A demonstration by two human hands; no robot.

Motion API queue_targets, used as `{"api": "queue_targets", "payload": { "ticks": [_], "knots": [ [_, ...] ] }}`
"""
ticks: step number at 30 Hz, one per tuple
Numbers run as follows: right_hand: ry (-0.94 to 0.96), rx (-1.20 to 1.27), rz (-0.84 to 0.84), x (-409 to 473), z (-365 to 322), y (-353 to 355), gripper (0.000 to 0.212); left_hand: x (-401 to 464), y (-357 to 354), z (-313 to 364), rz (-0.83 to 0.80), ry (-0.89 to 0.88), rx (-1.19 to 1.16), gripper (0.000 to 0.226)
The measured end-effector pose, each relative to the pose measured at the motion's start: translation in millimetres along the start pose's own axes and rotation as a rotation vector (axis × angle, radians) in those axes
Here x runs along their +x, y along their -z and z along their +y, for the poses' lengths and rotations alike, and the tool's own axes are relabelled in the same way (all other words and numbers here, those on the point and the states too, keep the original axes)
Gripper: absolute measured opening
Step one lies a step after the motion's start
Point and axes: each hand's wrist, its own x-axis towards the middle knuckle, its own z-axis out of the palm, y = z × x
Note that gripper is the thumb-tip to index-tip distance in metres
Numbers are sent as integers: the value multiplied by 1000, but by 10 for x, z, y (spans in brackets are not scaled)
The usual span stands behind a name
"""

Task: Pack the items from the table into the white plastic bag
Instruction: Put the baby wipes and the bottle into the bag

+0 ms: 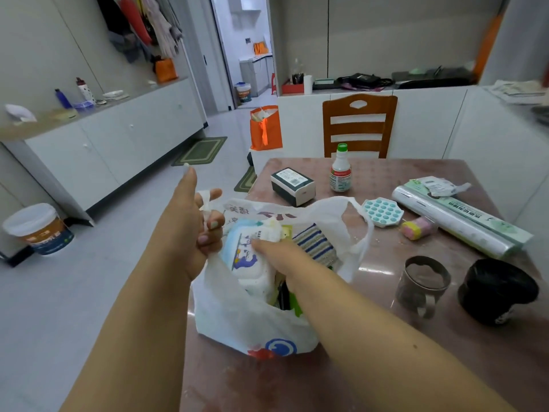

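The white plastic bag (237, 316) stands open on the table's near left corner. My left hand (190, 221) grips its left handle and holds it up. My right hand (279, 254) reaches inside the bag, closed on a white and blue soft packet (246, 257). A striped cloth (315, 242) lies in the bag beside it. Still on the table are a dark green and white box (292, 185), a green-capped bottle (340, 171), a teal dimpled tray (381, 211), a pink and yellow roll (416, 228) and a long wrap roll (457, 221).
A glass mug (423, 285) and a black bag roll (496, 291) sit at the table's (386, 367) right front. A wooden chair (358, 126) stands at the far side. An orange bag (266, 129) and a bucket (37, 228) are on the floor to the left.
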Motion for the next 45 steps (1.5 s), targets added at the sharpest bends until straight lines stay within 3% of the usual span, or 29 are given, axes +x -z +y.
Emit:
{"api": "queue_targets", "payload": {
  "ticks": [2, 4, 7, 11, 16, 19, 21, 24, 26, 28, 31, 34, 35, 36, 38, 39, 40, 42, 43, 45],
  "knots": [
    [10, -392, -6, -48, -55, -27, 78, 49, 13, 11, 0, -10, -7, 65],
    [64, -589, -29, -124, -84, -82, 83, 100, 17, 28, 16, 2, 9, 66],
    [183, -424, -7, -136, -95, -24, 59, 159, 27, 68, 30, 20, 8, 64],
    [116, -81, 93, 20, -30, 124, 39, 214, 12, 90, 24, 15, -8, 61],
    [225, -112, 307, 273, 47, 133, 16, 276, -23, 100, 32, -3, -49, 55],
    [199, -63, 432, 439, -10, 373, 22, 308, -16, 129, 34, -16, -69, 51],
    [238, -146, 534, 480, -131, 578, 23, 335, 17, 151, 47, -27, -81, 51],
    [431, -644, 719, 351, -221, 629, 25, 354, 29, 160, 49, -13, -79, 51],
    [671, -888, 544, 149, -179, 316, 21, 370, 15, 160, 25, -8, -77, 52],
    [784, -1071, 158, 10, -16, -103, 22, 380, -27, 155, -2, -5, -60, 55],
    [653, -1140, -194, 34, 92, -355, 39, 408, -55, 140, -25, 17, -42, 62],
    [593, -1144, -361, 64, 130, -230, 46, 413, 0, 105, -34, 19, -37, 62],
    [613, -1067, -318, 31, 118, -156, 44, 417, 33, 99, -50, 7, -45, 61],
    [688, -916, -132, -5, 56, -60, 40, 425, 65, 104, -57, -6, -52, 60],
    [771, -582, 500, -9, -172, 188, 34, 447, 115, 130, -47, -27, -61, 60],
    [768, -595, 774, 25, -276, 344, 44, 463, 123, 144, -41, -30, -65, 60],
    [653, -683, 869, 151, -339, 482, 61, 481, 120, 160, -40, -31, -67, 61],
    [327, -756, 614, 322, -455, 611, 84, 518, 77, 179, -51, -33, -64, 62],
    [253, -672, 436, 411, -477, 598, 83, 544, 48, 187, -55, -37, -56, 61],
    [256, -169, 179, 428, -573, 599, 65, 595, -22, 216, -61, -43, -36, 59]
  ]
}}
